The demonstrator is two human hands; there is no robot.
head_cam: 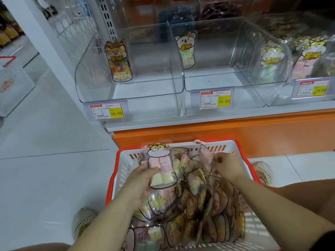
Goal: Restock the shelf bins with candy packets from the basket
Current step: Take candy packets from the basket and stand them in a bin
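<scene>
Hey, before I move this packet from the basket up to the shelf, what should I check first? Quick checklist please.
1. Left hand grips the marshmallow packet: ok.
2. Right hand pinches a second packet; grip secure: cannot tell.
3. Left bin has room: ok, only a sample packet stands in it.
4. Middle bin has room: ok.
5. Held packet matches the sample packet: not ok; its pink cubes resemble the far-right packet.

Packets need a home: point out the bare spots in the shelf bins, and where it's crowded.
Left bin: bare floor in front of its lone packet. Middle bin: bare floor right of its one packet. Crowded: the basket, full of packets, with the left hand and right hand inside.
</scene>
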